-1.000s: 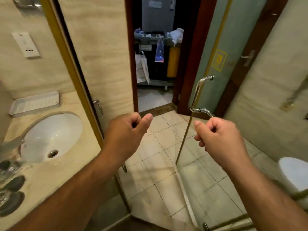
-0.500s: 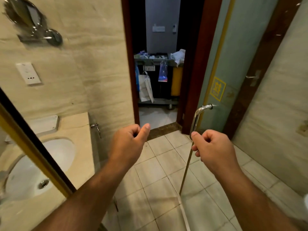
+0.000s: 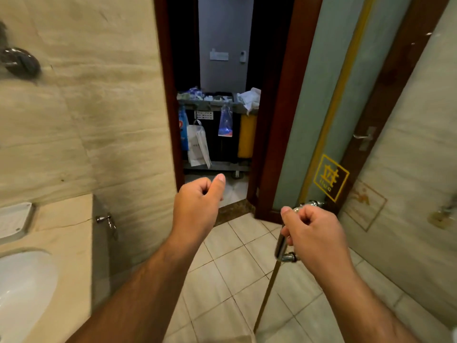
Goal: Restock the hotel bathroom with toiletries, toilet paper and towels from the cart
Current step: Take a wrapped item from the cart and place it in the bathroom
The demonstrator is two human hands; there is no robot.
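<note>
- I am carrying my left hand (image 3: 197, 206) and right hand (image 3: 314, 233) clenched and empty, the right passing in front of the door handle (image 3: 280, 246).
- The cart (image 3: 212, 103), outside the doorway, is looming larger: I am approaching to fetch supplies.

Wall (image 3: 99, 120): beige, veined marble ptn. Floor (image 3: 222, 280): cream tiles, dk grout grid. Door frame (image 3: 279, 120): dk red-brown. Glass door (image 3: 316, 120): pale green, yellow strip + logo. Sink (image 3: 22, 288): white. Cart (image 3: 217, 105): grey/blk, yellow bag (image 3: 246, 134).

Warm even indoor light, grey housekeeping cart (image 3: 210, 101) dimmer beyond dark wooden doorway (image 3: 168, 95), motion blur on beige marble wall (image 3: 74, 107), wide-angle bending at edges.
</note>
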